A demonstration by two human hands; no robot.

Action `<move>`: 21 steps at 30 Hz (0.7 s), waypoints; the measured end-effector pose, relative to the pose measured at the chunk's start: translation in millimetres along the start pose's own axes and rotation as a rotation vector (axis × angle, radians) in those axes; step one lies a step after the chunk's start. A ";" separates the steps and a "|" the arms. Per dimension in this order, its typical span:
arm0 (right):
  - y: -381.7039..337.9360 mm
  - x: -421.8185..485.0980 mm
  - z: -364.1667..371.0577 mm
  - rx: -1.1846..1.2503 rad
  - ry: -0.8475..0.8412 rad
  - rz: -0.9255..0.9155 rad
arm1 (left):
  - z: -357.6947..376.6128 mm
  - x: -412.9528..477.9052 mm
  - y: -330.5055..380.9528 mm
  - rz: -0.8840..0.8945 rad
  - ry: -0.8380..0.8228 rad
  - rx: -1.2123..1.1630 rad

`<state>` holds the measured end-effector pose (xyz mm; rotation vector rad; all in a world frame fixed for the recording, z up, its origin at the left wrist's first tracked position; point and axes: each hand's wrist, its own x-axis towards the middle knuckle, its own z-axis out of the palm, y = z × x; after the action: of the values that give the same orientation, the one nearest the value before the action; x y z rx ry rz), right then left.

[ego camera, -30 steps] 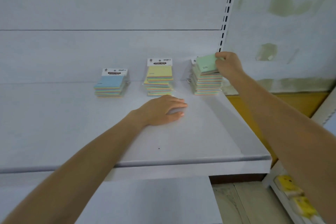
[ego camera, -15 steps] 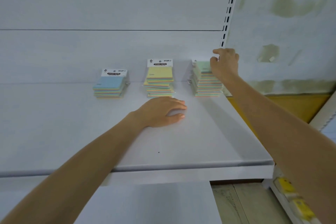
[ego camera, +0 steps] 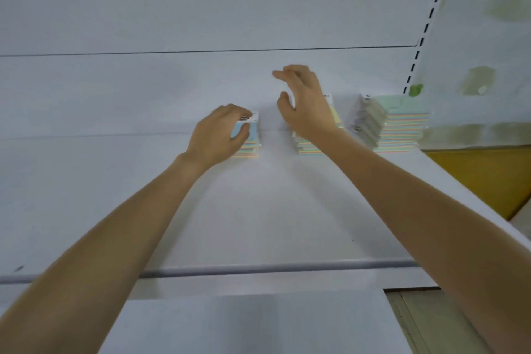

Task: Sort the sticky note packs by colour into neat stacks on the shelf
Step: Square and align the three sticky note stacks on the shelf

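Both forearms reach across the white shelf (ego camera: 258,210) toward its rear. The left hand (ego camera: 221,132) grips the blue stack (ego camera: 250,139), with fingers curled over the header cards and the thumb on the top pack's face. The right hand (ego camera: 306,106) hangs released with fingers spread, holding nothing, in front of the yellow stack (ego camera: 309,149). Farther right stands the green stack (ego camera: 402,123), its left side splayed. Sorting looks done and this seems to be the squaring-up step. The next move probably calls for the right hand to press the blue stack's free side.
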<state>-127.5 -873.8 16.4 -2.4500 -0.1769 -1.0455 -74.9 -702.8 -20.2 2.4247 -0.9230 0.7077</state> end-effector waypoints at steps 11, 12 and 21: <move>-19.2 -31.5 75.0 0.255 -0.330 0.601 | 11.7 -1.2 -44.4 -0.563 -0.157 -0.496; -19.5 -32.2 75.4 0.278 -0.347 0.615 | 10.3 -0.5 -46.0 -0.576 -0.178 -0.522; -20.0 -38.1 77.1 0.139 -0.397 0.390 | 12.6 -16.0 -55.4 -0.470 -0.186 -0.608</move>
<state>-110.0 -817.8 -49.7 -2.4053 0.0982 -0.3664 -42.5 -665.0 -51.8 2.0454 -0.4938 0.0162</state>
